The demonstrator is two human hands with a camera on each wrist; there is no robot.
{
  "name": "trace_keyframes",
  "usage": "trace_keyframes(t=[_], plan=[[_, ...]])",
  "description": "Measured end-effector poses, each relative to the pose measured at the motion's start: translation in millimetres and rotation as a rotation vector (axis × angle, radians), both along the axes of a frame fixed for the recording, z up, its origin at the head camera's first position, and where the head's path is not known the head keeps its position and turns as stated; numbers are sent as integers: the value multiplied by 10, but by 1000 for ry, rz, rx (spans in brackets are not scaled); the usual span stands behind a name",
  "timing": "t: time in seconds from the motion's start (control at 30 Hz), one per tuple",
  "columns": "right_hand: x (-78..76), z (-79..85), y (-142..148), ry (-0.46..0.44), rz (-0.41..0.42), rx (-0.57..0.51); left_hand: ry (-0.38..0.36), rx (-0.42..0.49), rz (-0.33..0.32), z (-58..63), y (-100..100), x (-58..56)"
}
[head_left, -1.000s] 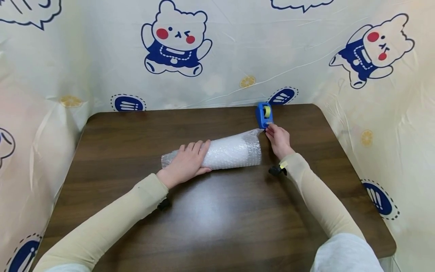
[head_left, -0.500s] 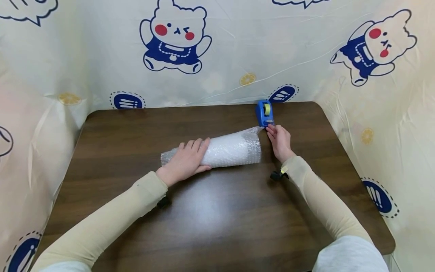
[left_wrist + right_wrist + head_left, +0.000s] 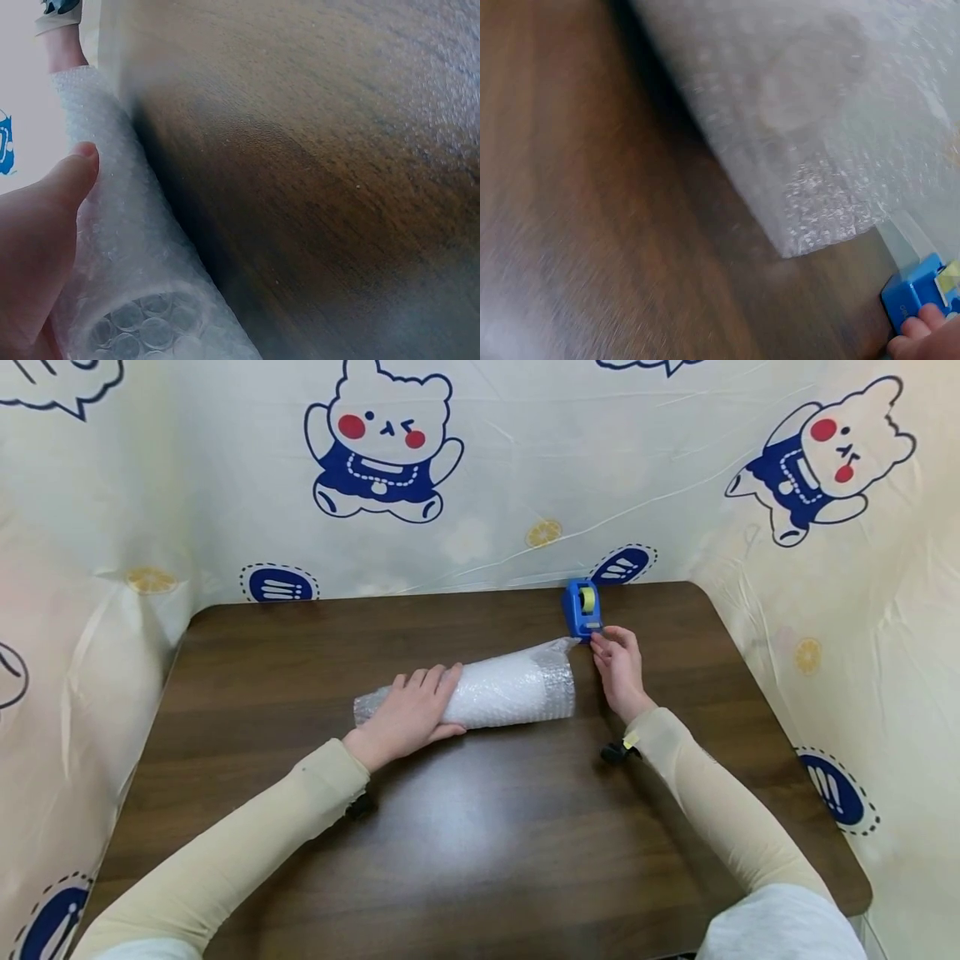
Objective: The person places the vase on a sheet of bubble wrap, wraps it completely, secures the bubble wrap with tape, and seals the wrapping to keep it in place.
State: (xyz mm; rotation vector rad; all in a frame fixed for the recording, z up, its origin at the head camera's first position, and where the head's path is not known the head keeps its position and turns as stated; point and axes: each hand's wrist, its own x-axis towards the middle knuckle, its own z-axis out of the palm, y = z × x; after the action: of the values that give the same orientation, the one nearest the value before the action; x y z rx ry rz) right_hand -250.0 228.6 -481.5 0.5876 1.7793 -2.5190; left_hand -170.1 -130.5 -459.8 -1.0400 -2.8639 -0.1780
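Note:
A long roll of clear bubble wrap [image 3: 517,685] lies across the table, its right end loose and pointing toward a blue tape dispenser [image 3: 583,608]. My left hand [image 3: 408,710] holds the roll down near its left end, fingers over the top and thumb along the near side. In the left wrist view the thumb [image 3: 79,169] lies against the bubbles. My right hand [image 3: 621,672] is at the front of the dispenser, bent fingertips touching it. The right wrist view catches those fingertips [image 3: 928,319] on the blue body [image 3: 907,296]; whether they pinch tape I cannot tell.
The dark wooden table [image 3: 450,843] has rounded back corners. A pale curtain [image 3: 487,460] printed with bears encloses its back and sides. The dispenser stands close to the table's back edge. Small dark wrist cameras [image 3: 617,752] hang under both cuffs.
My right hand has shifted slightly at the dispenser's front, its index finger lifting away from the other fingers. The left hand, roll and dispenser keep their places; the head view tilts slightly.

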Motion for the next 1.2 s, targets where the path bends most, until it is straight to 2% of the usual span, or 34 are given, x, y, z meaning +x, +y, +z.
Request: trace_keyframes(t=[0.1, 0.23, 0.33, 0.4, 0.47, 0.63, 0.73, 0.87, 1.0, 1.1, 1.2], plan=[[47, -19, 39, 0, 41, 135, 3, 1, -1, -8, 4, 3], [124, -63, 94, 53, 102, 416, 7, 3, 1, -17, 0, 10], [228, 52, 90, 129, 159, 582, 10, 5, 3, -20, 4, 15], [290, 136, 82, 192, 190, 618, 17, 6, 4, -23, 8, 19], [338, 203, 80, 255, 194, 602, 26, 9, 3, -31, 15, 18], [260, -11, 192, 380, 100, 575, 35, 12, 4, -43, 23, 8], [229, -101, 236, 405, 51, 652, 30, 10, 10, -43, 26, -4], [272, -126, 247, 407, 6, 806, 16, 9, 14, -33, 30, -12], [319, -129, 242, 371, 10, 938, 19, 12, 12, -24, 29, -12], [302, -117, 247, 293, 26, 1003, 26, 16, 11, -25, 23, -9], [218, -73, 260, 164, 64, 968, 27, 18, 11, -30, 18, -8]])
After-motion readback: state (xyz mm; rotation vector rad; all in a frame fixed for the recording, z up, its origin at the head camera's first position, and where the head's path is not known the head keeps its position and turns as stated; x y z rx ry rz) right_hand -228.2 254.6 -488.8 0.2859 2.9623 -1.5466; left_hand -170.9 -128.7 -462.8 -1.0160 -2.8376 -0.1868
